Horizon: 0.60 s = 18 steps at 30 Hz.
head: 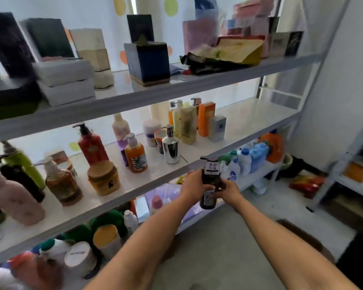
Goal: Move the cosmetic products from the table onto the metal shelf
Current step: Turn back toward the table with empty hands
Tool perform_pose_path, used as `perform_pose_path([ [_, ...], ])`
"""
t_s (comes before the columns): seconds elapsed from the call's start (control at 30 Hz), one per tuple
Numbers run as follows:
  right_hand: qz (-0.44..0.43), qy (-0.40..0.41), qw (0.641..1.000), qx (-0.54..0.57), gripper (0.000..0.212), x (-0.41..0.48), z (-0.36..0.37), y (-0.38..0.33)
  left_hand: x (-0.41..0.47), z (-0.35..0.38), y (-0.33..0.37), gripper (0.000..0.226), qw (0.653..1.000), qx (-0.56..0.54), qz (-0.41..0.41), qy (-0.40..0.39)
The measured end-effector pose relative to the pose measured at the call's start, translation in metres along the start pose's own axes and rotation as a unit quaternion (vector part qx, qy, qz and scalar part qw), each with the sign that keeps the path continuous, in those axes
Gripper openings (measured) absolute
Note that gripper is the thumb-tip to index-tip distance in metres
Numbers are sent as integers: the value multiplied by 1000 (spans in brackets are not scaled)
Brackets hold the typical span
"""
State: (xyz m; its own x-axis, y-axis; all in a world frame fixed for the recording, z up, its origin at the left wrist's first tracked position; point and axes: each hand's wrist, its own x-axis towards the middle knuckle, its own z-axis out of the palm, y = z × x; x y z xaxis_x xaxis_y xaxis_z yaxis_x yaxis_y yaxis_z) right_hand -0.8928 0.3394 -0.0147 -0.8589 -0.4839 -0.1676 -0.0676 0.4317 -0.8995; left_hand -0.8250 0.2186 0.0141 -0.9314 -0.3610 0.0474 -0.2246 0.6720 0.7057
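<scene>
Both hands closed around a dark pump bottle, the left hand wrapping its fingers round the middle from one side and the right hand gripping it lower down from the other. The bottle stood nearly upright in the air, just in front of the front edge of the middle tier of the metal shelf and not resting on it. On that tier, a silver pump bottle stood nearest the held bottle, with an orange soap bottle, a red pump bottle and a round tan jar further to the left. An orange box stood toward the back. Dark and pale boxes filled the tier above, and blue-and-white bottles crowded the tier below.
</scene>
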Motion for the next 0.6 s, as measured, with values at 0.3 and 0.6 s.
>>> perform_pose_path([
  [0.3, -15, 52, 999, 3, 44, 136, -83, -3, 161, 45, 35, 50, 999, -13, 47, 22],
  [0.6, -63, -36, 997, -26, 42, 244, -97, -37, 250, 26, 32, 50, 995, 1, 4, 100],
])
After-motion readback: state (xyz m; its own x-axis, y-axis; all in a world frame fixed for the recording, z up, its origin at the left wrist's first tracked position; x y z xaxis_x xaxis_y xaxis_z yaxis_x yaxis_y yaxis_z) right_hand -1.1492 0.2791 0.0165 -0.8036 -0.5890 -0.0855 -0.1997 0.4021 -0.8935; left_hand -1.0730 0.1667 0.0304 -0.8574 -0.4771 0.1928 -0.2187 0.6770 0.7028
